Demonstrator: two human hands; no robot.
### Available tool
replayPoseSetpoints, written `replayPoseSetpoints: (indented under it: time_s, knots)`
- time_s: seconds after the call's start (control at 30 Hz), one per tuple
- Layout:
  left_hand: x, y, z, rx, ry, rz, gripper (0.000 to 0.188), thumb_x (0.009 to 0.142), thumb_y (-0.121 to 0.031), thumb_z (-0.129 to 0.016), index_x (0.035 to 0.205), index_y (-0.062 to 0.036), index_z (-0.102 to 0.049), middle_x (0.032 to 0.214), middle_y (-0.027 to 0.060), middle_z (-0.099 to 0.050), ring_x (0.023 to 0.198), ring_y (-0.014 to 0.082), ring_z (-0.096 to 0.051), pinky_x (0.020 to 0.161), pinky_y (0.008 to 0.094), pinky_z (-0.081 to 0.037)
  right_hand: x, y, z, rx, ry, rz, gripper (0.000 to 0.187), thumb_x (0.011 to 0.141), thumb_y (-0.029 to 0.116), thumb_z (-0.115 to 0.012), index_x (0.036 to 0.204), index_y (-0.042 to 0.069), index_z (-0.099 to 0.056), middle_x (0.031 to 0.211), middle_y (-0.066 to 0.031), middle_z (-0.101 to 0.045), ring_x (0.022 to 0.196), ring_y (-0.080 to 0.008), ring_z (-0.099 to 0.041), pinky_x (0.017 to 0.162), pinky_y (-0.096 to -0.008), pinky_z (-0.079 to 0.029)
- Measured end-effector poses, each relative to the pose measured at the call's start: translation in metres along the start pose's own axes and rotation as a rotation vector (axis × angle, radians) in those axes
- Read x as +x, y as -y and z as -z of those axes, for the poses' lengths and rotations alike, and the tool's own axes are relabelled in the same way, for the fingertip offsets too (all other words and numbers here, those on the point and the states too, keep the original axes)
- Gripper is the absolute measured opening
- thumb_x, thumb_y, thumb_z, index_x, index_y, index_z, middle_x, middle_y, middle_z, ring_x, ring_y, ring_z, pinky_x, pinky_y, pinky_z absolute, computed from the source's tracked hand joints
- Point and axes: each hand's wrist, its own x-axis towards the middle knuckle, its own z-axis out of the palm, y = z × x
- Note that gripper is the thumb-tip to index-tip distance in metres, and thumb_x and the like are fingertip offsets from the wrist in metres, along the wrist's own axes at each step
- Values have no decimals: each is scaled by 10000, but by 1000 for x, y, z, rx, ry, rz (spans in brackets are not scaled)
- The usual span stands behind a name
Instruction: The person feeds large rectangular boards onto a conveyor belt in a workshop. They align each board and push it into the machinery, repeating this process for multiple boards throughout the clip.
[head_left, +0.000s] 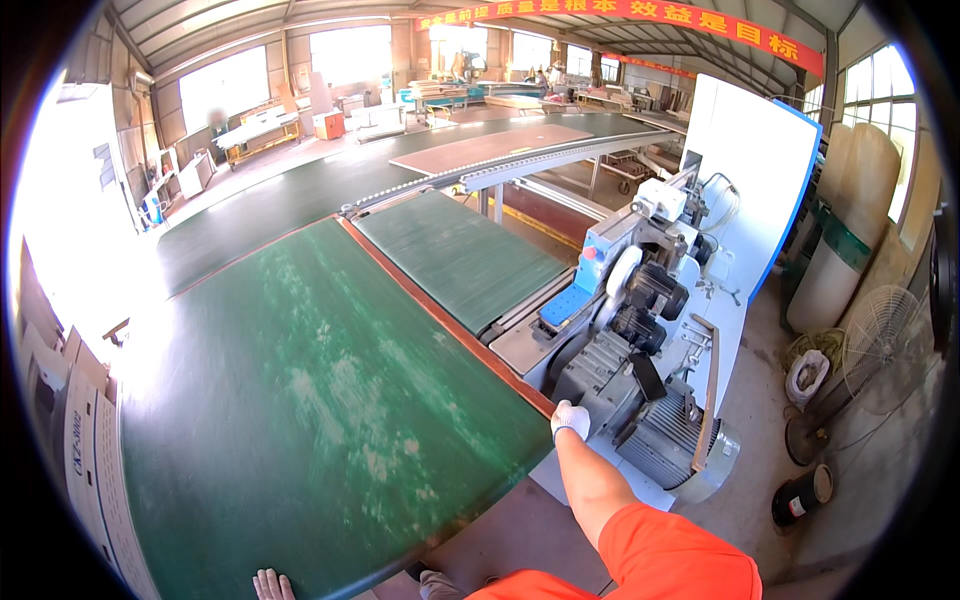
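Here, belting [350,400] separates left hand [272,585] from right hand [570,419].

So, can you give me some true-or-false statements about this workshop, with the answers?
1. The right hand wears a white glove. True.
2. The near belt is bright yellow. False: the near belt is green, with pale scuffs.
3. The fan stands to the right of the machine. True.
4. The left hand is on the machine. False: the left hand is at the near edge of the belt, well away from the machine.
5. A red banner hangs up near the roof. True.
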Motion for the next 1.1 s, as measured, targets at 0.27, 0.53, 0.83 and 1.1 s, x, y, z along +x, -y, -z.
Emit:
replayPoseSetpoints:
  time_s: [0.27, 0.53, 0.83, 1.1]
  knots:
    - [0, 1, 0, 3, 36, 20, 1422, 572, -516, -973, 1702, 11, -289, 1789, 299, -232, 1662, 547, -165, 1367, 685, -126, -4, 0, 3, 14, -1, 11, 509, 957, 404, -591, 1080, -30, -825, 1157, -319, -776, 1132, -483, -753, 1014, -559, -587]
    - [-1, 2, -2, -10, -13, -1, 1427, 565, -502, -969, 1707, 3, -280, 1793, 294, -228, 1661, 550, -166, 1363, 694, -132, -5, 0, 3, 24, 0, 19, 512, 949, 404, -587, 1065, -35, -823, 1148, -323, -776, 1124, -484, -753, 1008, -566, -585]
    - [-1, 2, -5, -9, -23, 1, 1454, 542, -497, -984, 1711, -2, -276, 1793, 288, -234, 1661, 550, -168, 1364, 693, -134, -3, 0, 1, 14, -8, 15, 511, 949, 406, -587, 1062, -34, -822, 1149, -320, -776, 1119, -484, -754, 1006, -568, -586]
    - [-2, 3, -4, -10, -14, 7, 1462, 530, -494, -998, 1707, -1, -286, 1791, 290, -237, 1662, 546, -169, 1365, 691, -141, -2, 0, 2, -13, 0, 18, 514, 954, 412, -586, 1067, -29, -825, 1157, -320, -776, 1130, -480, -755, 1008, -564, -589]
